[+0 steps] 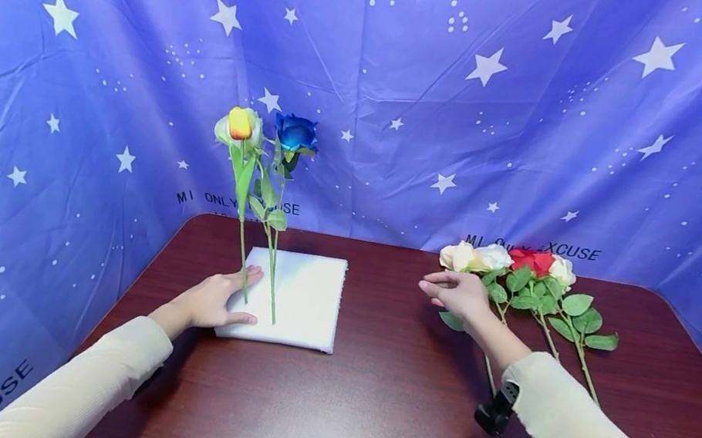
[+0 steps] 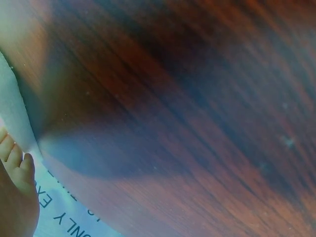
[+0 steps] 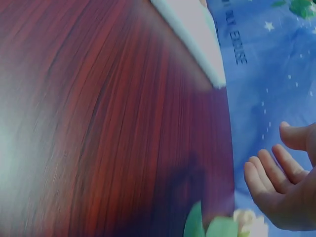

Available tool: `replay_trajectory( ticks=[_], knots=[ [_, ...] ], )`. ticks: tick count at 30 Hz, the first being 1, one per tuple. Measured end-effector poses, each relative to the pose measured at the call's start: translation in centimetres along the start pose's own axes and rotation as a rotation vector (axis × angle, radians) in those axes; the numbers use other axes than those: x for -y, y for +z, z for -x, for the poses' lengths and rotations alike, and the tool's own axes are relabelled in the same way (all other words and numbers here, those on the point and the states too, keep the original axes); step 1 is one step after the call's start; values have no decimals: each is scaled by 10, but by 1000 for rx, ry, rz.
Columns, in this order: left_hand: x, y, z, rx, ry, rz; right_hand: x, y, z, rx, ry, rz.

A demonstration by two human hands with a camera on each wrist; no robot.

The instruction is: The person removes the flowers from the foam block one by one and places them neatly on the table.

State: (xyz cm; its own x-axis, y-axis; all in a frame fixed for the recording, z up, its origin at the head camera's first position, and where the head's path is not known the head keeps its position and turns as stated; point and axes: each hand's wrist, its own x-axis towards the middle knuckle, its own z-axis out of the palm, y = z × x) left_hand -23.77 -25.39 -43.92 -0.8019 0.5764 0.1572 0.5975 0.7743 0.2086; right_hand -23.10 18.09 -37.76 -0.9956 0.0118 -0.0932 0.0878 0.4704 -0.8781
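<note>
This is looking like a staged recording booth rather than a lived-in room. A blue star-printed cloth backdrop point(image 1: 416, 89) is hanging on three sides, closing in a dark wooden table point(image 1: 360, 408). Artificial flowers point(image 1: 523, 281) and a white foam block point(image 1: 302, 296) are sitting on it as props.

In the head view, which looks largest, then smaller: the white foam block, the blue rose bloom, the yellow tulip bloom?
1. white foam block, clearly largest.
2. blue rose bloom.
3. yellow tulip bloom, only slightly smaller than the rose; both stand at a similar distance, so this order is uncertain.
</note>
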Motion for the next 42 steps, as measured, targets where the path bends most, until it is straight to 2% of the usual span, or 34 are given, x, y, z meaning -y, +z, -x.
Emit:
replay_trajectory(
  ticks=[7,14,21,29,34,39,42],
  knots=[
    [0,0,2,9,-14,15,19,45,-9,36,-70,-100],
    [1,2,3,5,-5,20,37,90,-10,135,-131,-235],
    [2,3,4,12,-7,18,50,126,-10,225,-124,-336],
    [2,0,1,37,-27,34,57,155,-13,334,-158,-416],
    [2,-2,-2,25,-16,28,59,170,-12,410,-191,-458],
    [0,-3,-1,17,1,15,58,182,-7,490,-162,-458],
    [1,-3,-2,25,-16,19,59,187,-4,512,-135,-432]
  ],
)
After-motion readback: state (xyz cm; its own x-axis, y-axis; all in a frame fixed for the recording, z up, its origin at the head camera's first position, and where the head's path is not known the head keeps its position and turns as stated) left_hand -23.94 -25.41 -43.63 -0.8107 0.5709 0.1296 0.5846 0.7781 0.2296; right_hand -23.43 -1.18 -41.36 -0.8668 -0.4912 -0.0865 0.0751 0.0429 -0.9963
